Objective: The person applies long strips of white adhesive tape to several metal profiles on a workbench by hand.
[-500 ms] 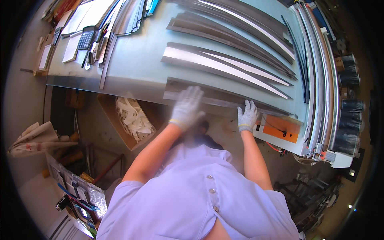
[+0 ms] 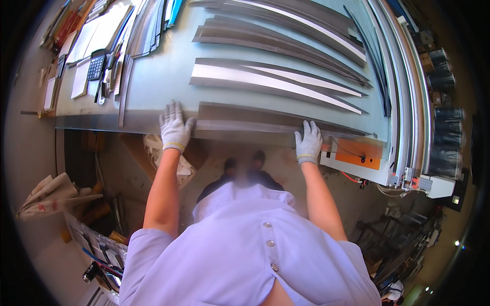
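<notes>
My left hand, in a light grey knit glove, lies flat at the front edge of the pale glass-like tabletop, fingers spread. It is just left of the wide end of a long, dark grey tapered strip. My right hand, gloved alike, has its fingers apart over the table's front edge, the tips at the strip's near side. Whether they touch the strip I cannot tell. Farther back lie tapered white-and-grey strips and a fanned pile of dark strips, their narrow ends to the right.
A long rail-like machine frame runs along the right, with an orange panel near its front. At the left are a calculator, papers and a narrow strip. Below the table, a cardboard box holds pale scraps.
My left hand has moved left from over the dark strip to the table edge beside its wide end. The right hand stays near the strip's front edge. The view has shifted slightly.
</notes>
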A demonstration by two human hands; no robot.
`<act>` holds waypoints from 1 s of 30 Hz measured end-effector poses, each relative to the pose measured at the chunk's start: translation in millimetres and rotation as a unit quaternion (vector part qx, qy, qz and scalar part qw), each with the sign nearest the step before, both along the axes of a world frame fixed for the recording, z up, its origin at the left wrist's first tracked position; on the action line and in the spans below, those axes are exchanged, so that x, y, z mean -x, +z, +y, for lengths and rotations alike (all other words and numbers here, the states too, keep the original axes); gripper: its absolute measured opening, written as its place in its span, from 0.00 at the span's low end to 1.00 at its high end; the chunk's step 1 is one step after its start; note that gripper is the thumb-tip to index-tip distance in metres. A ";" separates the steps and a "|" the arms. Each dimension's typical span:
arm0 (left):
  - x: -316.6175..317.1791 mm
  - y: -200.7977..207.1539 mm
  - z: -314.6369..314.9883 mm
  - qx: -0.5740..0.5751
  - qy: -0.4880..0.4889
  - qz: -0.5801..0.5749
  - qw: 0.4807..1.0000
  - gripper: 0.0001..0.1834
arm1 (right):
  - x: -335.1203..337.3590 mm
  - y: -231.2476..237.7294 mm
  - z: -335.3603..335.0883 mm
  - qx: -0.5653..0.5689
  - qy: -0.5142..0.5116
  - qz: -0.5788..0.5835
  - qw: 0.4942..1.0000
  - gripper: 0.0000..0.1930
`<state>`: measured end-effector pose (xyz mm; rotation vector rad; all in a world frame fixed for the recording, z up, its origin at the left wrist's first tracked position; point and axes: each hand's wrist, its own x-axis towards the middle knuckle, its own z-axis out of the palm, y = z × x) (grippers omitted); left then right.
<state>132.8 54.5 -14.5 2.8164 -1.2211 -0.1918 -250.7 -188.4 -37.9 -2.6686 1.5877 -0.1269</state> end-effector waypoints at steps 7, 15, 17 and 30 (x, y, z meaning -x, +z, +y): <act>93.1 23.2 -51.6 0.076 -0.219 0.014 0.973 0.54 | -6.0 6.6 7.2 -0.008 -0.005 -0.002 1.000 0.30; 113.6 20.0 -56.3 0.014 -0.277 0.049 0.959 0.56 | 4.6 10.8 15.3 -0.031 0.075 -0.056 0.995 0.30; 116.9 19.6 -58.3 0.065 -0.295 0.055 0.952 0.53 | 6.3 9.8 14.3 -0.022 0.070 -0.054 0.996 0.30; 120.8 22.2 -144.3 0.034 -0.114 0.104 0.987 0.20 | 0.5 7.8 13.0 -0.037 0.059 -0.036 0.997 0.32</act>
